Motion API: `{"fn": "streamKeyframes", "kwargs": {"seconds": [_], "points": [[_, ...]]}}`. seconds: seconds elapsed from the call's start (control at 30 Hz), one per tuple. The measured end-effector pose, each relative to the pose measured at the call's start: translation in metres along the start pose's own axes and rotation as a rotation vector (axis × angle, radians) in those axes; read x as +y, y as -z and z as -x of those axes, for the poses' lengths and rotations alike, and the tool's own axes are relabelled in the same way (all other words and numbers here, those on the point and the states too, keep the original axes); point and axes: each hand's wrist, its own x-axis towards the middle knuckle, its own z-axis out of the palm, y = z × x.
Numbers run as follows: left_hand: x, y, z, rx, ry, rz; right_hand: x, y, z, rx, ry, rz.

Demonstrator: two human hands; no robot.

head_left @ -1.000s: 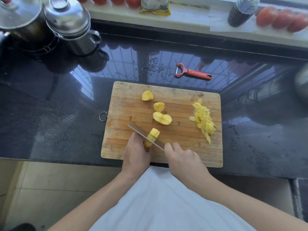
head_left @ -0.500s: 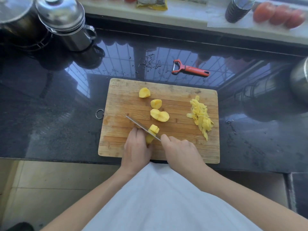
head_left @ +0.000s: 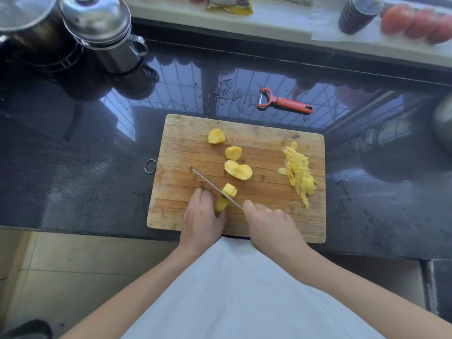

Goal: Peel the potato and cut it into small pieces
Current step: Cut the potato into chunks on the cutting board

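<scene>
On the wooden cutting board (head_left: 269, 216), my left hand (head_left: 201, 218) pins down a peeled yellow potato piece (head_left: 226, 196) near the front edge. My right hand (head_left: 271, 226) grips a knife (head_left: 215, 188), whose thin blade lies across that piece, pointing up and left. Three more cut chunks sit further back: one (head_left: 216, 136) near the far edge, one (head_left: 233, 152) below it, and a larger pair (head_left: 238, 169) in the middle. A heap of potato peels (head_left: 298, 173) lies on the board's right side.
A red-handled peeler (head_left: 285, 102) lies on the wet black counter (head_left: 73, 179) behind the board. Steel pots (head_left: 102, 30) stand at the back left. A dark bottle (head_left: 359, 13), tomatoes (head_left: 415, 23) and a yellow packet (head_left: 230, 3) line the back ledge.
The knife blade has sunk further into the held potato piece. Both hands stay in the same place on the board; only my head has shifted slightly.
</scene>
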Motion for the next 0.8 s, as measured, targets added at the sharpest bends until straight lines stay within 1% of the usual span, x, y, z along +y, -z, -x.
{"fn": "streamKeyframes", "kwargs": {"seconds": [0.07,0.17,0.27,0.37,0.63,0.8], "points": [[0.0,0.0,0.0,0.005,0.009,-0.007,0.002,0.0,-0.007,-0.02,0.005,-0.004],[-0.003,0.002,0.001,-0.002,0.0,0.013,0.016,0.0,-0.019,-0.033,-0.021,-0.085],[-0.006,0.002,0.001,-0.013,-0.014,0.009,0.021,0.001,-0.018,-0.028,-0.011,-0.104],[-0.008,0.002,0.002,-0.019,0.014,0.014,0.018,0.001,-0.013,-0.036,-0.016,-0.137],[-0.01,0.004,0.002,-0.049,0.052,0.018,0.01,-0.009,-0.027,-0.068,-0.063,-0.095],[-0.011,0.009,0.002,-0.039,0.061,-0.063,0.007,-0.018,-0.033,-0.022,-0.067,-0.104]]}}
